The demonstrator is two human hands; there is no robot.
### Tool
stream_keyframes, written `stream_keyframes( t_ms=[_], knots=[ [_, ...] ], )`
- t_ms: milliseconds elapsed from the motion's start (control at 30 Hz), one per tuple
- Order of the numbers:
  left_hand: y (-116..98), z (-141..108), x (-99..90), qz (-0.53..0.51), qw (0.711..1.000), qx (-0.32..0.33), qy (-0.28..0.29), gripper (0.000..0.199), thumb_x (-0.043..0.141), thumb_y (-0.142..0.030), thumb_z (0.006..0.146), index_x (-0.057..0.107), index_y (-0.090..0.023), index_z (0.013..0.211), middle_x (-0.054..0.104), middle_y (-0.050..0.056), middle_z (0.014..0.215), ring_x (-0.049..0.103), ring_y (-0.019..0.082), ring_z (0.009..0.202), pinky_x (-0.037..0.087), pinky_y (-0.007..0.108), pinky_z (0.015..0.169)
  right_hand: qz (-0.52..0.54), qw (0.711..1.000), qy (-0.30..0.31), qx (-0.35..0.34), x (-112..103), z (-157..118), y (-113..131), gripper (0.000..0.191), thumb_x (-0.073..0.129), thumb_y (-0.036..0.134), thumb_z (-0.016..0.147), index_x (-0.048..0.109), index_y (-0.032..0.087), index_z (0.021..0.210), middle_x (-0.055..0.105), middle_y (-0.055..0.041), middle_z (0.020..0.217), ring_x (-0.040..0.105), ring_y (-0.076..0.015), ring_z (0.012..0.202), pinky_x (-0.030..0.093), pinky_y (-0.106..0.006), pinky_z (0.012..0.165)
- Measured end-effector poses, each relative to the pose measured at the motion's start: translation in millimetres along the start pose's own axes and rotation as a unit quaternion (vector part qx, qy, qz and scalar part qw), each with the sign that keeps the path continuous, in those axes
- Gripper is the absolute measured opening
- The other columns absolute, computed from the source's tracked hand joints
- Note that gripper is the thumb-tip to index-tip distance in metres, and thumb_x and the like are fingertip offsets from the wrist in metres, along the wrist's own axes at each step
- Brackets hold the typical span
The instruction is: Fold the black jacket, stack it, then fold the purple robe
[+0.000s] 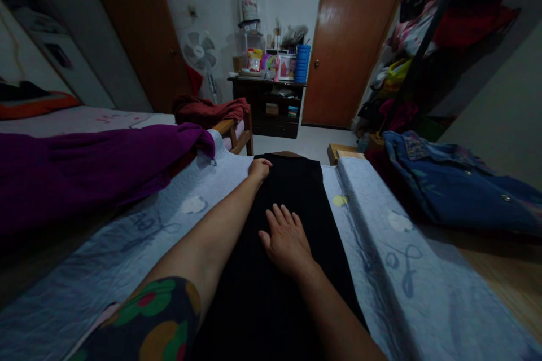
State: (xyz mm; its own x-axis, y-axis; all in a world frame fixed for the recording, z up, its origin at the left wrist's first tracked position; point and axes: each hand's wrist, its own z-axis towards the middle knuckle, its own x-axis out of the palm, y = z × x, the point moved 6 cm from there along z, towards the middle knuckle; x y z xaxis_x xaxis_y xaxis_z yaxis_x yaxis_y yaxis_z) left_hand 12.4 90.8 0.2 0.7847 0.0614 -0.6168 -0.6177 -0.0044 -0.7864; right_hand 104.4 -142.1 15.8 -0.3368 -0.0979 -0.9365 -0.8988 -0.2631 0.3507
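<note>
A black garment (pixel 292 304) lies lengthwise over a light blue patterned cloth (pixel 406 271), its far end straight-edged. My right hand (pixel 288 240) rests palm down on the middle of the garment, fingers stretched out and slightly spread. Farther off, my left hand (pixel 259 169) is at the garment's far left edge, its fingers curled on the fabric there. The undersides of those fingers are hidden. Behind the far end, a small tan rounded edge (pixel 288 153) shows.
A purple cloth (pixel 105 152) lies on the left, and a folded denim garment (pixel 461 180) on the right. Beyond stand a wooden chair (pixel 243 134) with a reddish cloth, a white fan (pixel 201 52), a dark cabinet (pixel 265 124) and a wooden door (pixel 355 39). Clothes (pixel 470 22) hang at right.
</note>
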Motion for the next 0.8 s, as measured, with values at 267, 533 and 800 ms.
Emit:
stream_keyframes(
  t_ms=[267,533,800],
  knots=[
    [-21.8,-24.9,-35.3,0.083,0.993,0.049,-0.069,0.027,0.056,-0.019,0.081,0.064,-0.02,0.106,0.062,0.01,0.116,0.055,0.024,0.112,0.041,0.035,0.097,-0.004,1.0,-0.001,-0.002,-1.7,-0.4,1.0,0.06,0.035,0.05,0.094,0.038,0.018,0.145,0.028,-0.0093,0.155,0.02,-0.027,0.144,0.016,-0.049,0.115],
    [-26.8,-86.9,-3.9,0.312,0.91,0.258,0.093,0.042,0.039,-0.028,0.094,0.049,-0.013,0.132,0.045,0.014,0.145,0.034,0.024,0.139,0.027,0.038,0.113,-0.002,1.0,0.005,0.0,-0.4,-0.4,1.5,0.061,0.035,0.048,0.094,0.037,0.016,0.145,0.028,-0.0101,0.155,0.019,-0.027,0.144,0.014,-0.049,0.115],
    [-4.6,-72.9,15.5,0.355,0.898,0.211,0.15,0.074,0.03,-0.058,0.093,0.02,-0.012,0.15,0.006,0.016,0.159,0.002,0.028,0.147,0.015,0.044,0.116,0.002,1.0,0.01,0.004,-0.5,-0.1,1.8,0.062,0.034,0.048,0.094,0.037,0.015,0.146,0.029,-0.0103,0.155,0.018,-0.0269,0.144,0.013,-0.048,0.115]
  ],
)
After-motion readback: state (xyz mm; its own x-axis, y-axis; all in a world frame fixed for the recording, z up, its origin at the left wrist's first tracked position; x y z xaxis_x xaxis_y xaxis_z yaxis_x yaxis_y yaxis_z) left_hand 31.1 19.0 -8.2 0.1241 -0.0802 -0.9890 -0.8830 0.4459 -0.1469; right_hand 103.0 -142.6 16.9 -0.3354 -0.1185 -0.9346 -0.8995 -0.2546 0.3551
